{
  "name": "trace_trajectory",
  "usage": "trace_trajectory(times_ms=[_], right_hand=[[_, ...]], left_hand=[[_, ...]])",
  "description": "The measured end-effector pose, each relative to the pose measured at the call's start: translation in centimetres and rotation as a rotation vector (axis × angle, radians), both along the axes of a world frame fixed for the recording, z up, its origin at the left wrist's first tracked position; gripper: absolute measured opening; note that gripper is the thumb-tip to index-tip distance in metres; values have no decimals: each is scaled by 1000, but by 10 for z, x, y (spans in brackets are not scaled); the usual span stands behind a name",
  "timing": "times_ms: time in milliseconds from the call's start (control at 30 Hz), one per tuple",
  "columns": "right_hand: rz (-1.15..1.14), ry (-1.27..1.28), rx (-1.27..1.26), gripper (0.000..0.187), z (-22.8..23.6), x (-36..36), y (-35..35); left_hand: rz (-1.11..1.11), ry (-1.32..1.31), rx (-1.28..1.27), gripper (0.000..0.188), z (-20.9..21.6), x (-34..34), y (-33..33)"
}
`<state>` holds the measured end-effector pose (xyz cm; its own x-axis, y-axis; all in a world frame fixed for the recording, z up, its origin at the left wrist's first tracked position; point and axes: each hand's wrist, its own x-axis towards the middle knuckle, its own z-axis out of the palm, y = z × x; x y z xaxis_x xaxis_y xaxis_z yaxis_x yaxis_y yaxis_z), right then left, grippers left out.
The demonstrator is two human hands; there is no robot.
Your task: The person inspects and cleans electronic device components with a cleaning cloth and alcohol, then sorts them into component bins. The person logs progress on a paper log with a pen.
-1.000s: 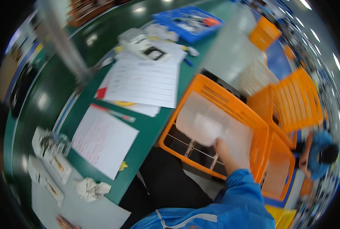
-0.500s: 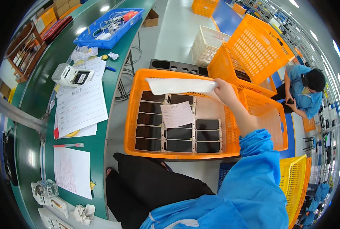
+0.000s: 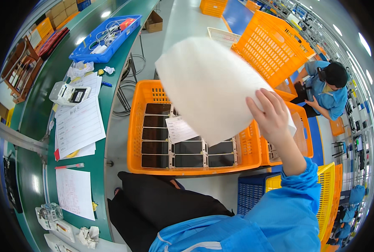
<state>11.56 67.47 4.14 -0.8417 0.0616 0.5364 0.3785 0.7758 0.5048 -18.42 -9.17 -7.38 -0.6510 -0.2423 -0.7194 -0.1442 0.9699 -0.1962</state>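
Factory aisle beside a green bench (image 3: 111,88).
My right hand (image 3: 271,115) pinches a white sheet (image 3: 208,84) above the orange crate (image 3: 134,138), hiding part of it; I can't see my left hand.

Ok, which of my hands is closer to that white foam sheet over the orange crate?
Right. Your right hand grips the white foam sheet at its lower right edge, above the orange crate. Your left hand is out of view.

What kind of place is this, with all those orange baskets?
Probably a factory floor where phones are put together or checked. An orange crate holds rows of phone-like devices, paper forms lie on a long green workbench, and the right hand lifts a white foam sheet.
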Motion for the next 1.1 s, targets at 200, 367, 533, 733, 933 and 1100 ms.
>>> trace_trajectory(times_ms=[200, 367, 533, 733, 933, 1100], right_hand=[[-300, -89, -127, 39, -17, 60, -33], [-502, -79, -415, 51, -86, 74, -55], [-546, 20, -370, 58, -171, 97, -8], [-442, -113, -7, 43, -260, 116, 90], [-941, -460, -563, 71, -264, 83, 67], [-859, -357, -557, 57, -264, 92, 54]], left_hand=[[16, 19, 13, 122, -6, 10, -23], [0, 44, 16, 123, 2, 30, -38], [24, 85, 40, 118, 32, 52, -8], [79, 147, 22, 114, 57, 67, 27], [80, 225, 43, 113, 60, 77, 31], [13, 243, 30, 108, 70, 69, 30]])
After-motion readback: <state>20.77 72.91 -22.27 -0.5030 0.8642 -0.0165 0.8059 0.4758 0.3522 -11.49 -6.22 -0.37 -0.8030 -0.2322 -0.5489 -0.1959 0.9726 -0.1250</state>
